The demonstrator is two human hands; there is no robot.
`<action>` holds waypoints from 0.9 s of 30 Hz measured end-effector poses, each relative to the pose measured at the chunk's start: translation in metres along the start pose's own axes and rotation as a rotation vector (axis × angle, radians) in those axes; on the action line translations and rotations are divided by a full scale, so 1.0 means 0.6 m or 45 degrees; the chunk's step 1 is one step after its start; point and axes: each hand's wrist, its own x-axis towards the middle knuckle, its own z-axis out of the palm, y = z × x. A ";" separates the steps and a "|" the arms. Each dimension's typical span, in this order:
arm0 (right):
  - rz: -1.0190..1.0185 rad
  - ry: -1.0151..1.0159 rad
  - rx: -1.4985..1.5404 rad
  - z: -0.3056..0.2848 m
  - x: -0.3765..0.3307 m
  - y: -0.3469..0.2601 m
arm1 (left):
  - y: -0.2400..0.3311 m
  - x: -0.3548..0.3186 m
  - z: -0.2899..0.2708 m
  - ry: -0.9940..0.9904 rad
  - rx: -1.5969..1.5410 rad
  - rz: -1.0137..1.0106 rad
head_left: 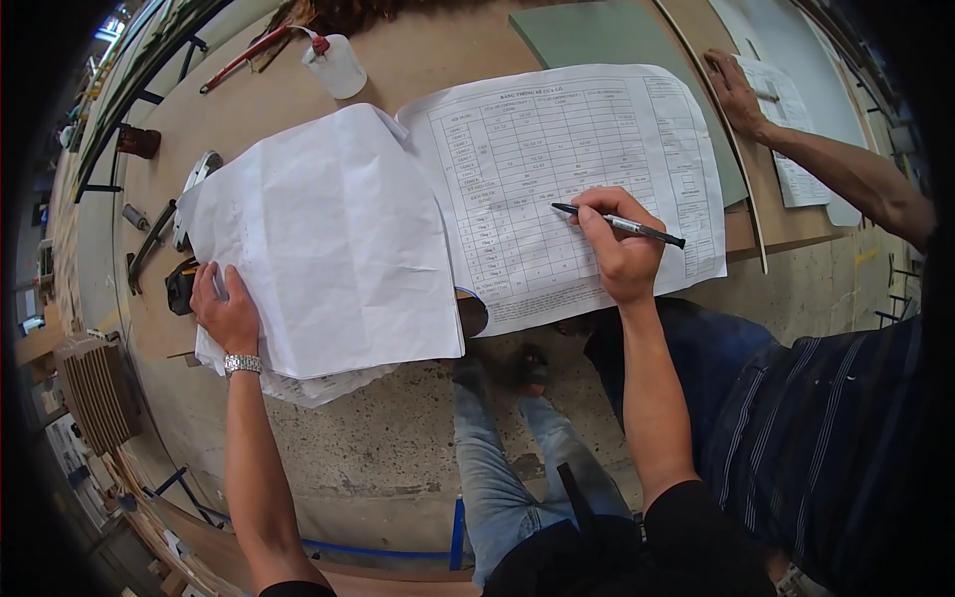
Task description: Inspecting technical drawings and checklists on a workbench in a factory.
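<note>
A large printed table sheet [557,129] lies open on the workbench, with blank white pages [328,239] folded over to its left. My right hand [624,247] grips a dark pen [637,227], its tip over the middle rows of the printed table. Flat on the lower left edge of the white pages rests my left hand [227,306], fingers spread, a metal watch [242,364] on that wrist. Just beyond its fingers sits a black tape measure [180,287], partly under the paper's edge.
A white plastic bottle with a red cap [334,66] stands at the back beside a red tool [247,58]. A green board [607,40] lies behind the sheet. On the right, a co-worker's hand [734,92] rests near other papers [786,124]; that person stands close at my right.
</note>
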 end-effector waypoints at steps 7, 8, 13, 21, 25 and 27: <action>-0.099 -0.178 -0.041 -0.003 0.009 -0.013 | -0.001 0.000 0.001 -0.008 -0.009 -0.007; -0.140 -0.216 -0.057 -0.003 0.010 -0.016 | -0.001 0.000 0.001 -0.022 -0.009 -0.016; -0.171 -0.216 -0.142 0.004 0.010 -0.025 | -0.001 0.001 0.001 -0.009 0.010 0.008; -0.239 -0.203 -0.238 0.007 0.010 -0.021 | -0.002 0.001 0.000 -0.022 -0.002 0.009; -0.194 -0.106 -0.112 0.003 0.005 -0.012 | 0.000 0.002 -0.001 -0.017 0.000 0.018; -0.150 -0.036 -0.070 0.002 0.002 -0.009 | 0.002 0.001 -0.002 -0.013 0.004 0.018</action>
